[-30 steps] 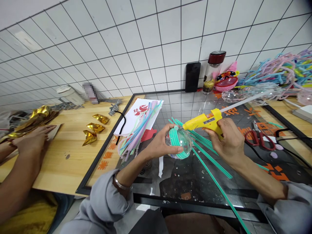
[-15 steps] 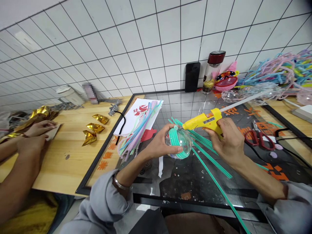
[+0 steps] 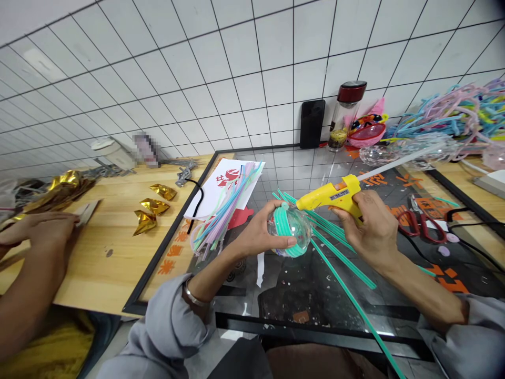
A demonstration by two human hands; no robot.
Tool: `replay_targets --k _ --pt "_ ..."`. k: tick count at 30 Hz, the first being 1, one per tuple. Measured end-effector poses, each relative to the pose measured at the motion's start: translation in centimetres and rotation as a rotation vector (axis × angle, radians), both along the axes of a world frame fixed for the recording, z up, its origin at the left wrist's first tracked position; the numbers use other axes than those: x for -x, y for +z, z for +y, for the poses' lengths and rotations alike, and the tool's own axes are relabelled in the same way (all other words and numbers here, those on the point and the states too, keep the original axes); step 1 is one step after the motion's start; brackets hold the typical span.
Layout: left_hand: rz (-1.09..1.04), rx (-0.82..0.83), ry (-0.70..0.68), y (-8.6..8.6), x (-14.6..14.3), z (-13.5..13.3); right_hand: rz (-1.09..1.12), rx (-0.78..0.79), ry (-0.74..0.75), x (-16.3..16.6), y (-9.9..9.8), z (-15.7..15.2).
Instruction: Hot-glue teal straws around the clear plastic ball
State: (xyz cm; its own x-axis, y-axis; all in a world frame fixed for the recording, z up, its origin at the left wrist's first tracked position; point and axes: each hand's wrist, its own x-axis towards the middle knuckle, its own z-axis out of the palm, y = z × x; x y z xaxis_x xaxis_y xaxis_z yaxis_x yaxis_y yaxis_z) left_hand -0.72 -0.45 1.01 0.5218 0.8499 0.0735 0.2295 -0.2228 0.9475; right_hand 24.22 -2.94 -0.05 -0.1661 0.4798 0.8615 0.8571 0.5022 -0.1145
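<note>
Between the thumb and fingers of my left hand (image 3: 260,231) is a clear plastic ball (image 3: 302,231), partly wrapped with green strips (image 3: 281,223). My right hand (image 3: 371,226) is closed round the handle of a yellow hot glue gun (image 3: 329,196), a long pale glue stick (image 3: 400,162) running out of its back. The gun's nozzle points left, at the top of the ball near the strips; whether it touches cannot be made out. Loose green strips (image 3: 347,255) lie under and beyond the ball, one reaching down past the table's front edge.
Left of the ball, pastel strips (image 3: 229,210) lie on white paper (image 3: 209,197). Red-handled scissors (image 3: 422,226) are at right. A phone (image 3: 312,124) and a glass bottle (image 3: 342,121) stand by the wall. Gold folded pieces (image 3: 153,206) and a co-worker's hands (image 3: 51,226) are at left.
The glue gun and my right hand have shifted very slightly to the right. My left hand and the ball stay put. The co-worker's hands at left have moved on their pale piece.
</note>
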Motion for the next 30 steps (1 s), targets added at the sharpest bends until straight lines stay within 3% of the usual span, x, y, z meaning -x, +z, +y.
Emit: replay_targets --k 30 --pt "-0.030 0.003 -0.005 0.02 -0.02 -0.02 0.065 0.045 -0.008 0.09 -0.20 -0.05"
